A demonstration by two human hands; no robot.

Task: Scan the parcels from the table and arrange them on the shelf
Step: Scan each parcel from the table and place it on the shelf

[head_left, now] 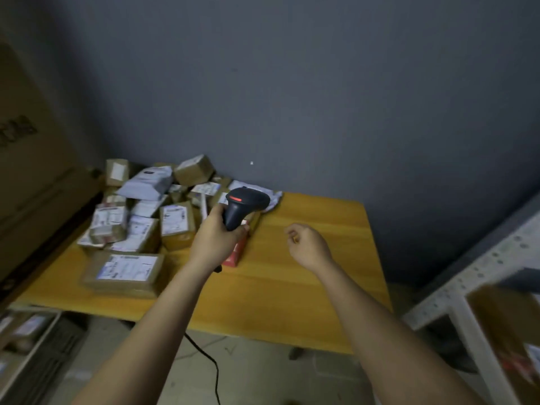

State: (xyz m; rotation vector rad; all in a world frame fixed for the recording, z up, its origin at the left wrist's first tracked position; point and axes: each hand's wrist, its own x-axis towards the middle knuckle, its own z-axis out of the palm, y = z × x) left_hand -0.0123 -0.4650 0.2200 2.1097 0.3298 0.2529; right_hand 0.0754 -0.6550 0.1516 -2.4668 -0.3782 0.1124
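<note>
My left hand (219,235) grips the handle of a dark barcode scanner (244,203) with an orange stripe, held above the yellow wooden table (306,276). A heap of brown cardboard and white bagged parcels (152,206) covers the table's far left. One flat brown parcel (124,271) with a white label lies nearest the front edge. A red-and-white box (237,252) lies right under my left hand. My right hand (306,244) hovers over the table's middle with its fingers loosely curled, holding nothing. The white metal shelf (467,276) stands at the right.
A brown box (508,325) sits inside the white shelf at the lower right. The scanner's black cable (210,363) trails down to the floor. Large cardboard cartons (32,159) stand at the left. More parcels (20,331) lie on a low rack at the bottom left.
</note>
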